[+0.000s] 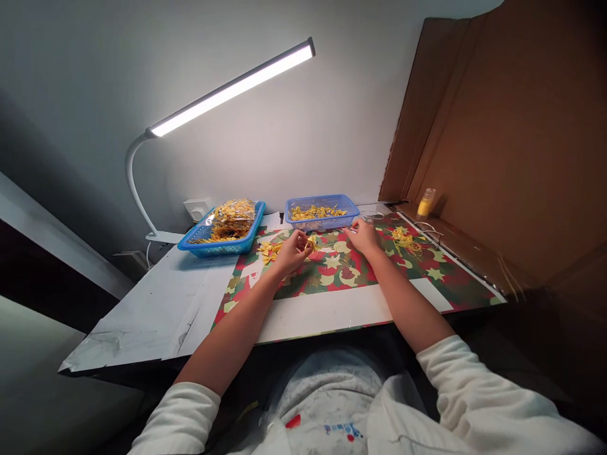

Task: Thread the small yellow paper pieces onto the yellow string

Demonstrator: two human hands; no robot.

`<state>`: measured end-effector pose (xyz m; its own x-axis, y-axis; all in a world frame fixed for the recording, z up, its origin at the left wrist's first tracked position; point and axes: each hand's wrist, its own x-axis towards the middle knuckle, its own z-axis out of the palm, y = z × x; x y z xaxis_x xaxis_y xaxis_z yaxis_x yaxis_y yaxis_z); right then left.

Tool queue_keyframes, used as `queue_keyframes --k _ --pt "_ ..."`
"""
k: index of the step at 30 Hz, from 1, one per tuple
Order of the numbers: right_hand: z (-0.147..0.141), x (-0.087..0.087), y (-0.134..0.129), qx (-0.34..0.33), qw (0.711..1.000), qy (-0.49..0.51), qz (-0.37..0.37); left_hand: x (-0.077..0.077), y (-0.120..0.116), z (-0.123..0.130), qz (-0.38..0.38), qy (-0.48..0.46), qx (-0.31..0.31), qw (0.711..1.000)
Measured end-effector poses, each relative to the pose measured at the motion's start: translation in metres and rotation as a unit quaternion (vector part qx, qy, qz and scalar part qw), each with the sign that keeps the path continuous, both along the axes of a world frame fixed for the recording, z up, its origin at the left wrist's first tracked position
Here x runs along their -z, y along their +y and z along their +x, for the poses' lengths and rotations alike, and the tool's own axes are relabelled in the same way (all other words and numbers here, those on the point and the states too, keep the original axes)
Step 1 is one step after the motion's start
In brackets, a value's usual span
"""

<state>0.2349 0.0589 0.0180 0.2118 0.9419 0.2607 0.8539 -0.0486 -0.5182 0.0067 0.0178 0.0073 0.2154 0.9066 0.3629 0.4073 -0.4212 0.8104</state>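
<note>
My left hand (293, 251) is closed in a pinch above the patterned sheet, at a small yellow ribbon-like piece (311, 244) by its fingertips. To its left lie more yellow ribbon-like pieces (269, 251) on the sheet. My right hand (364, 236) is also closed, in front of the blue-violet basket (323, 222). Something thin and pale shows at its fingertips, too small to name. A loose bunch of yellow strings (405, 242) lies on the sheet to the right of that hand.
A blue basket (222, 245) with golden pieces and a clear bag stands at the back left. Behind it rises a lit desk lamp (232, 88). A yellow-filled bottle (426, 203) stands by the cardboard wall (497, 139) on the right. The patterned sheet (436, 274) covers much of the table.
</note>
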Motion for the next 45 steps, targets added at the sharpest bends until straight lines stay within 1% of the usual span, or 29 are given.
queue_keyframes --k 2,4,7,9,11,12,13,14,16,19,22,24,27,29,31,34,37,39,41,43,45 --pt "0.007 0.004 0.006 0.018 0.999 -0.013 -0.024 0.003 -0.001 -0.002 0.010 0.078 -0.021 0.997" --pt "0.012 0.010 0.010 0.025 0.998 -0.026 -0.059 0.004 -0.002 -0.002 0.018 0.129 -0.025 0.991" --pt "0.014 0.015 0.013 0.026 0.995 -0.033 -0.091 0.000 0.008 0.004 0.033 0.115 -0.018 0.993" --pt "0.014 0.017 0.012 0.025 0.994 -0.032 -0.098 -0.009 0.024 0.011 0.037 0.098 -0.006 0.994" --pt "0.012 0.018 0.012 0.021 0.994 -0.031 -0.105 -0.023 0.045 0.022 0.037 0.103 0.016 0.994" --pt "0.012 0.018 0.011 0.019 0.993 -0.030 -0.108 -0.031 0.056 0.027 0.037 0.098 0.006 0.994" --pt "0.012 0.018 0.011 0.017 0.993 -0.029 -0.111 -0.038 0.065 0.032 0.038 0.080 -0.023 0.996" --pt "0.012 0.017 0.011 0.016 0.993 -0.026 -0.112 -0.043 0.072 0.036 0.040 0.059 -0.038 0.997" --pt "0.012 0.017 0.011 0.019 0.993 -0.021 -0.115 -0.048 0.078 0.039 0.046 0.062 -0.029 0.997" --pt "0.011 0.016 0.010 0.016 0.993 -0.022 -0.113 -0.042 0.068 0.027 0.100 0.129 -0.019 0.986" --pt "0.010 0.017 0.010 0.013 0.994 -0.027 -0.101 -0.030 0.049 0.000 0.138 0.179 -0.046 0.973" --pt "0.010 0.018 0.011 0.015 0.995 -0.032 -0.092 -0.021 0.040 -0.020 0.139 0.207 -0.083 0.965" --pt "0.011 0.020 0.012 0.019 0.996 -0.046 -0.076 -0.008 0.031 -0.043 0.118 0.264 -0.151 0.945" --pt "0.012 0.021 0.011 0.021 0.996 -0.055 -0.069 0.001 0.028 -0.052 0.118 0.292 -0.167 0.934" --pt "0.012 0.021 0.011 0.024 0.996 -0.058 -0.064 0.007 0.025 -0.057 0.118 0.315 -0.162 0.928" --pt "0.013 0.020 0.009 0.028 0.996 -0.054 -0.063 0.008 0.020 -0.061 0.120 0.332 -0.167 0.921" --pt "0.013 0.017 0.009 0.022 0.998 -0.047 -0.046 0.001 0.017 -0.067 0.128 0.339 -0.189 0.912" --pt "0.010 0.015 0.008 0.000 0.999 -0.038 -0.009 -0.003 0.017 -0.072 0.137 0.342 -0.208 0.906" --pt "0.003 0.013 0.006 -0.046 0.998 -0.028 0.038 -0.006 0.016 -0.074 0.143 0.344 -0.222 0.901" --pt "-0.011 0.011 0.000 -0.116 0.991 -0.026 0.066 -0.007 0.016 -0.073 0.145 0.343 -0.222 0.901" --pt "-0.030 0.011 -0.009 -0.202 0.977 -0.039 0.061 -0.007 0.014 -0.070 0.149 0.339 -0.209 0.905"
